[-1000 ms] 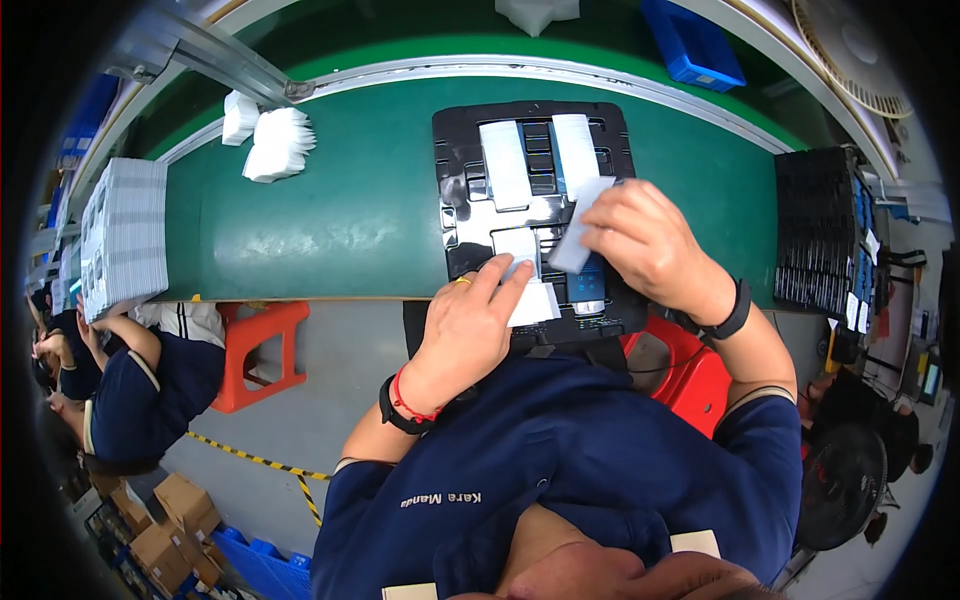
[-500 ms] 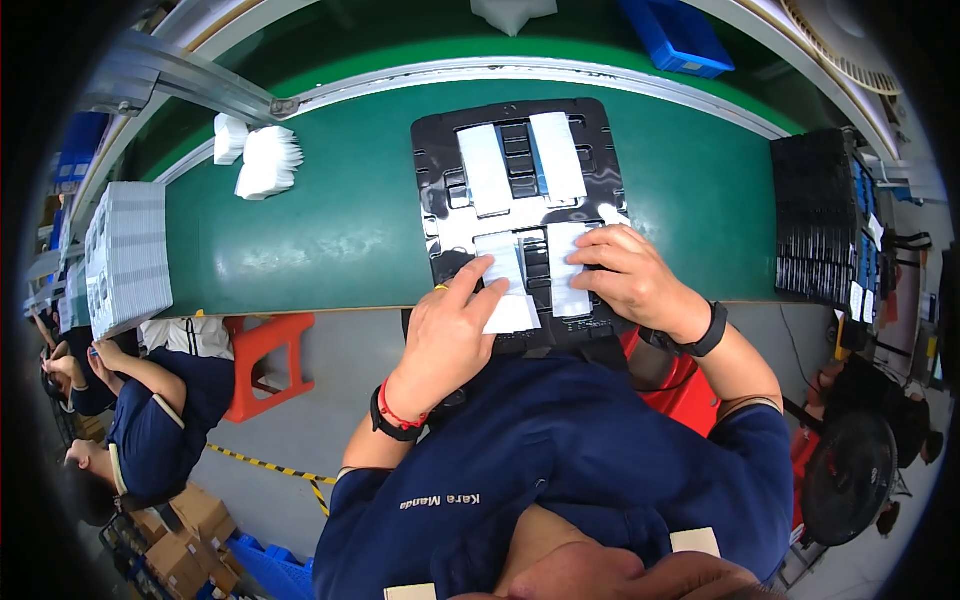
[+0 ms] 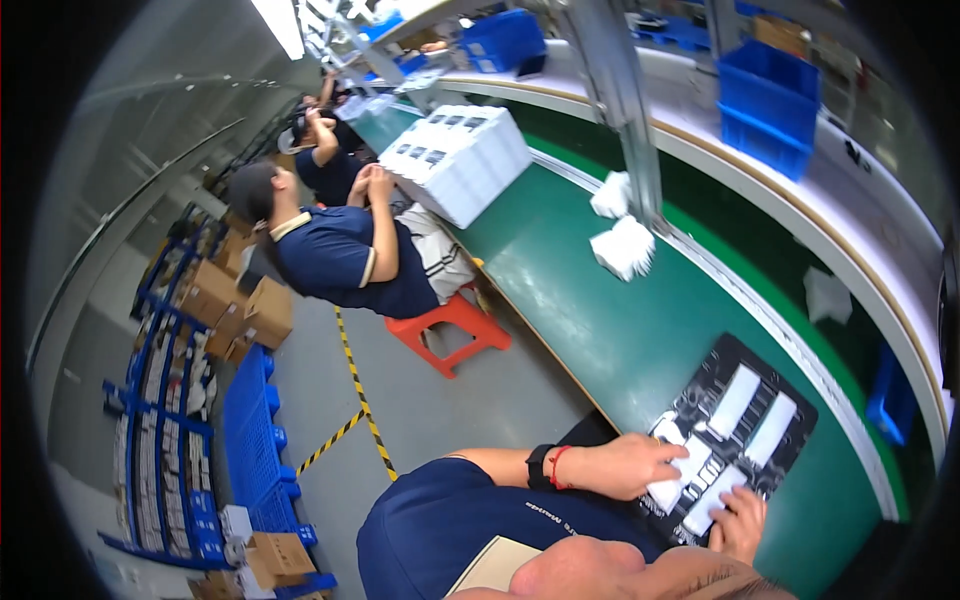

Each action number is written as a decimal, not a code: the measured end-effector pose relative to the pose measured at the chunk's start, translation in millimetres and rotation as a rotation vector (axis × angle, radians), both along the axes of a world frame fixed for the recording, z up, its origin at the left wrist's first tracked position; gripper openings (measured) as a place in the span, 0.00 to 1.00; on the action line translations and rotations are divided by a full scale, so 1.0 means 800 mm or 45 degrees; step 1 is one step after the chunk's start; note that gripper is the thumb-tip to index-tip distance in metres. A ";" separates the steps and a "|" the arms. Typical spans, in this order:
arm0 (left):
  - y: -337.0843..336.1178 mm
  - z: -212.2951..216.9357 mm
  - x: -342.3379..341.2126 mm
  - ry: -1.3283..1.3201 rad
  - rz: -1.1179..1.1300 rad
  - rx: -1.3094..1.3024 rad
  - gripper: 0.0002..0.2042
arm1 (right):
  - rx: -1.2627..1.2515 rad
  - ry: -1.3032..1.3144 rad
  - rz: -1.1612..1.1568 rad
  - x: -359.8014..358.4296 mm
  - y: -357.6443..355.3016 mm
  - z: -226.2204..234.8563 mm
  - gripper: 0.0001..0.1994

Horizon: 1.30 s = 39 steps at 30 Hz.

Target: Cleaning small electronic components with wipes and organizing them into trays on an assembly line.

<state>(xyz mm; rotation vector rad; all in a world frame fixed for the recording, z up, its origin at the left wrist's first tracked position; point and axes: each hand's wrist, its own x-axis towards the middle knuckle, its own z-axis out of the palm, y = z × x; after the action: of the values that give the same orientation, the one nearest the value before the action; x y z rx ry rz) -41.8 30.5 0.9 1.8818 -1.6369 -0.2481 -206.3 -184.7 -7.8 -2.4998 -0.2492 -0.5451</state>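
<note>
Nearest to us, the black moulded plastic tray (image 3: 790, 405) lies on the long green table (image 3: 600, 330), and we take it as our landmark. Our left hand (image 3: 640, 465) rests on the near-left corner of the tray, fingers curled down onto a small white rectangular pad (image 3: 668, 492) seated in a pocket there; whether it grips the pad or only presses it we cannot tell. Our right hand (image 3: 742, 520) sits at the near edge of the tray, fingertips bent onto the end of a second white pad (image 3: 712, 508) just beside the first, again pressing more than grasping as far as we can see. Two longer white strips (image 3: 752, 415) fill the far pockets of the tray. We judge the step in hand to be seating the near pads into their pockets; the next move would call for flat, even pressure so each pad drops level, then lifting both hands clear without dragging a pad out. Beyond the tray, along the table, lie two loose bundles of white sheets (image 3: 622, 245), and farther still a large block of stacked white boxes (image 3: 465, 160). To the left of the tray, well apart, a seated person in a dark blue shirt (image 3: 340, 255) occupies an orange plastic stool (image 3: 450, 325), with blue crates (image 3: 765, 100) on the shelf above the table.
</note>
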 end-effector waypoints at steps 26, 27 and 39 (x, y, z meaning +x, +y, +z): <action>-0.004 0.001 0.010 0.114 0.004 0.067 0.14 | 0.121 0.134 0.065 0.005 -0.018 0.017 0.09; -0.004 0.001 0.011 0.112 0.004 0.067 0.14 | 0.126 0.135 0.061 0.005 -0.017 0.017 0.09; -0.007 0.005 0.013 0.131 0.010 0.100 0.13 | 0.122 0.144 0.065 0.009 -0.018 0.028 0.10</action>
<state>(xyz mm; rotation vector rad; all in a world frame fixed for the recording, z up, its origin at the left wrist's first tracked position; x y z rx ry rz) -31.4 25.0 4.7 1.9005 -1.5716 -0.4044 -199.4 -199.2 14.3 -2.4145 -0.2370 -0.3847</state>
